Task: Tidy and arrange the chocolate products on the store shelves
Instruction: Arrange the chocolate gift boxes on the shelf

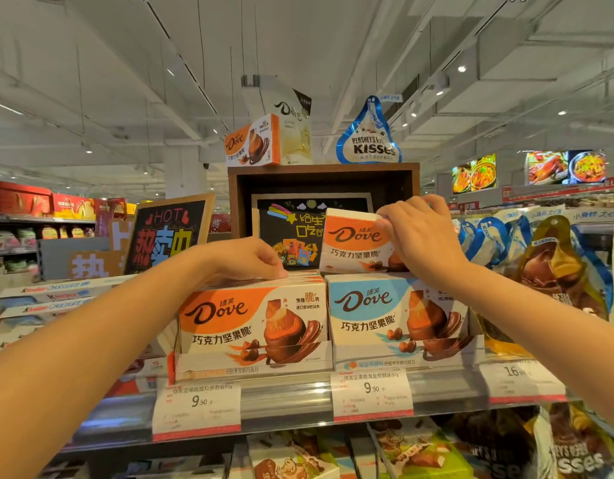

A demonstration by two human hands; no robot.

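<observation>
Head view of a shelf of chocolate. The right hand (421, 233) pinches the upper right corner of an orange Dove box (354, 245), which stands tilted on top of the blue Dove boxes (395, 312) in their display tray. The left hand (250, 259) lies palm down, fingers bent, their tips pressing the top of the orange Dove stack (250, 323) just beside the blue one. Price tags (371, 392) hang from the shelf rail (285, 399). Kinder bars (53, 295) lie to the left, Kisses bags (547, 264) to the right.
</observation>
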